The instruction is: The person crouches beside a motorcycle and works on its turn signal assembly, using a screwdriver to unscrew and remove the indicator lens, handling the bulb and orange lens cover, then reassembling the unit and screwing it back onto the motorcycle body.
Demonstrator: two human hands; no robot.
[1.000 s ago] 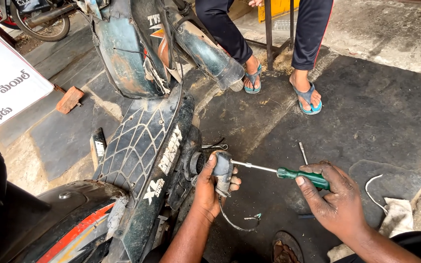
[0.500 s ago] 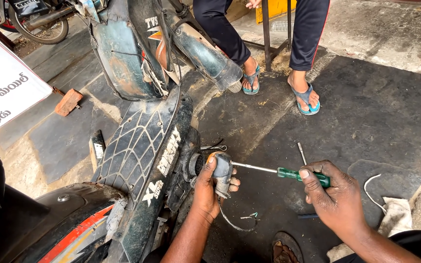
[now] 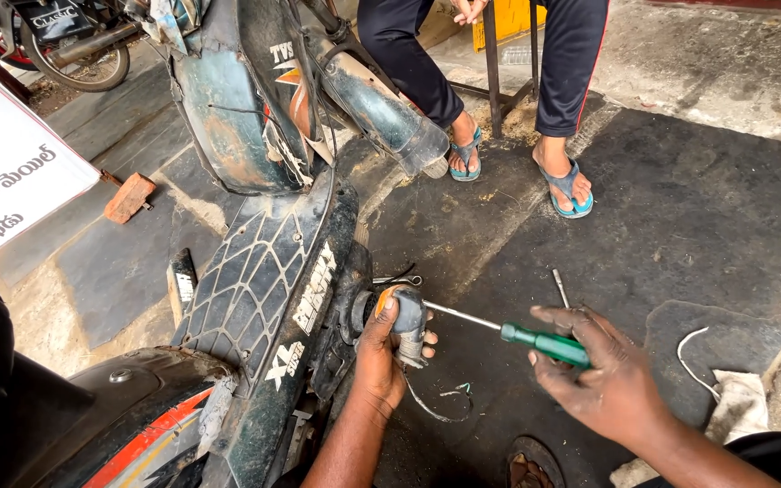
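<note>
My left hand grips a small grey metal part against the right side of a worn moped, just beside its ribbed black footboard. A green-handled screwdriver lies in my right hand; its steel shaft runs left and its tip meets the grey part. A thin wire hangs from the part down to the dark floor.
A seated person's two legs in blue sandals rest on the floor beyond the moped, by a metal stool leg. A loose metal rod, a white wire, a rag, a brick and a white signboard lie around.
Both hands stay in place with the screwdriver tip on the grey part. The view has shifted very slightly; nothing else has visibly moved.
</note>
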